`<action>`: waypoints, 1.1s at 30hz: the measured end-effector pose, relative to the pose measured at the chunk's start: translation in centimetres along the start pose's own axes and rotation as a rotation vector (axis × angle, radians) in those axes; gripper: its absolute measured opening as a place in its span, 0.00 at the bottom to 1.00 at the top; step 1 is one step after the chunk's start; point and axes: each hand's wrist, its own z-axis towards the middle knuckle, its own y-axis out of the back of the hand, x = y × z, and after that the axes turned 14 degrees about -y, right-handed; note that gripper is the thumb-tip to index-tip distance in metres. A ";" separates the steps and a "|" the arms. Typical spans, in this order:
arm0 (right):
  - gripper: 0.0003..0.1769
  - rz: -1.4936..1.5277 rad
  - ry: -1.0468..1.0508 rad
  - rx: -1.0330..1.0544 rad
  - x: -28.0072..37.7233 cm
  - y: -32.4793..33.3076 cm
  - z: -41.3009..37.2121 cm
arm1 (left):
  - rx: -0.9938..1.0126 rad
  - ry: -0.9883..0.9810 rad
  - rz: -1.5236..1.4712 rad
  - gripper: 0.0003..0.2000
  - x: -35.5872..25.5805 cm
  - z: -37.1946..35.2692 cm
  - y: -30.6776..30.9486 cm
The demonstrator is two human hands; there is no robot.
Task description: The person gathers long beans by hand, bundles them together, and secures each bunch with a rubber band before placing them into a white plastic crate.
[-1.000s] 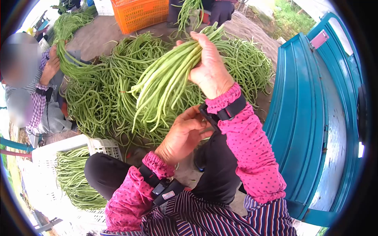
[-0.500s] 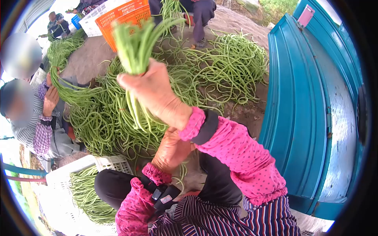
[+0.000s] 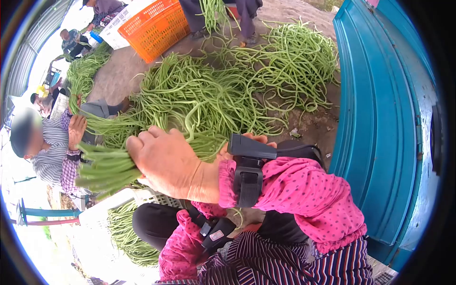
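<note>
My right hand [image 3: 164, 164] is closed around a bunch of long green beans [image 3: 107, 168], whose blurred ends point left over the basket's far side. The rest of the bunch is partly hidden by the hand. Behind my right wrist, my left hand [image 3: 261, 138] is mostly covered; only some fingers show past the black wrist device [image 3: 249, 152], stretched out and with no beans visible in them. Below and beyond both hands lies a large heap of loose long beans [image 3: 204, 95] on the ground.
A white basket [image 3: 161, 199] of beans [image 3: 130, 232] stands at my lower left. Blue metal panels [image 3: 375, 118] rise on the right. An orange crate [image 3: 159, 33] is at the back, near a person's legs [image 3: 249, 19]. A person in striped clothing [image 3: 54, 147] handles beans at left.
My right hand has come down and turned, swinging the bunch from upright to pointing left. My left hand's fingers now show beyond the right wrist. The view has shifted slightly.
</note>
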 end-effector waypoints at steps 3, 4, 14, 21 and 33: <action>0.08 -0.056 0.058 -0.013 0.4 -0.3 -0.8 | -0.010 -0.015 -0.030 0.15 0.5 0.0 -0.2; 0.08 -0.055 0.083 -0.029 0.4 -0.4 -1.0 | -0.015 -0.018 -0.033 0.14 0.8 0.0 -0.3; 0.08 -0.025 0.198 -0.115 0.8 -1.3 -2.0 | 0.306 -0.076 0.116 0.21 0.8 0.1 1.6; 0.08 -0.029 0.220 -0.090 0.8 -1.5 -2.0 | 0.236 -0.077 0.188 0.23 0.2 -0.5 0.7; 0.16 0.068 -0.076 0.055 -0.4 -0.4 -0.2 | -0.221 0.177 -0.048 0.16 -2.0 -0.4 0.5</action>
